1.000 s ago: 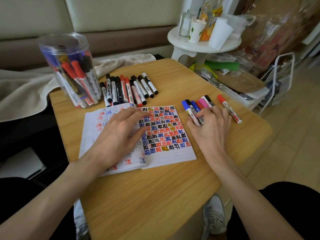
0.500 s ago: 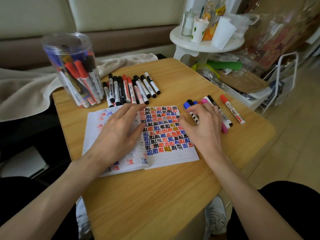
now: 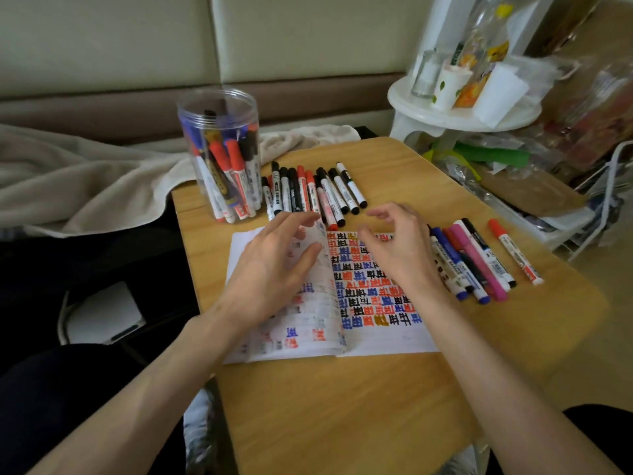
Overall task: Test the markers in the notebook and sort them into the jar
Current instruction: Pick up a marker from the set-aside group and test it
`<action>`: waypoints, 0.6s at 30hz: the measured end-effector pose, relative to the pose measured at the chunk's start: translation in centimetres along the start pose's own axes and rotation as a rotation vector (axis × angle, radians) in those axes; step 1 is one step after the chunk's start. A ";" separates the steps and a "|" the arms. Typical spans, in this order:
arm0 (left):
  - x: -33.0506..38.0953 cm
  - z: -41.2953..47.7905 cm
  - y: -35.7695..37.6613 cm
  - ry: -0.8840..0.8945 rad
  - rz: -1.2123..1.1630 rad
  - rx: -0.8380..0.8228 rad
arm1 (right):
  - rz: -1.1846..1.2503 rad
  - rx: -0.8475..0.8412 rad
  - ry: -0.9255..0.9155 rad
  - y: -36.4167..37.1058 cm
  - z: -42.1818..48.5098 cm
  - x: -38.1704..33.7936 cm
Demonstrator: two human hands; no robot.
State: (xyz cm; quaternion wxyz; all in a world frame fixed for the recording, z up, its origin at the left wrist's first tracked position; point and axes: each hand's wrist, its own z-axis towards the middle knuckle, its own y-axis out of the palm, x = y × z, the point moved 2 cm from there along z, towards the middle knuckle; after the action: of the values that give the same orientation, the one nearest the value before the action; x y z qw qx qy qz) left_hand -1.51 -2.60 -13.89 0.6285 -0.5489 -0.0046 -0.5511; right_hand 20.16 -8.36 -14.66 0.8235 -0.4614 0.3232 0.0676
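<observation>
Table (image 3: 342, 423): wood, under the notebook.
Notebook (image 3: 376, 341): open, right page filled with ink marks.
Jar (image 3: 217, 97): beyond the notebook's left page, upright, markers inside.
Left hand (image 3: 270, 269): on the left page, fingers relaxed, page edge bowed up.
Right hand (image 3: 394, 248): over the right page, loosely curled, holding nothing.
Marker row (image 3: 308, 193): just beyond the notebook.
Marker group (image 3: 479, 265): right of the notebook.

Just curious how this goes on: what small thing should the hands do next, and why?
Probably turn the notebook to a fresh page. Its right page is nearly filled with test marks, the left hand touches a lifted leaf by the spine, and the right hand hovers empty above it.
</observation>
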 end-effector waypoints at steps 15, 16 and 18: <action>-0.4 0.1 -1.3 -0.009 -0.126 0.036 | 0.020 0.027 0.306 4.1 8.0 1.0; -0.4 0.1 -1.2 -0.008 -0.132 0.036 | -0.006 0.030 0.322 4.1 8.0 1.0; -0.3 0.1 -1.1 -0.003 -0.141 0.038 | -0.039 0.045 0.361 3.6 7.9 0.7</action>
State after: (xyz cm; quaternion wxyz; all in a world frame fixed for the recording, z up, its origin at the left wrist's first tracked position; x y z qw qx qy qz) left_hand -2.35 -2.11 -13.33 0.5983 -0.5359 -0.0546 -0.5932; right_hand 22.94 -0.14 -14.81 0.7632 -0.4540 0.4581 -0.0396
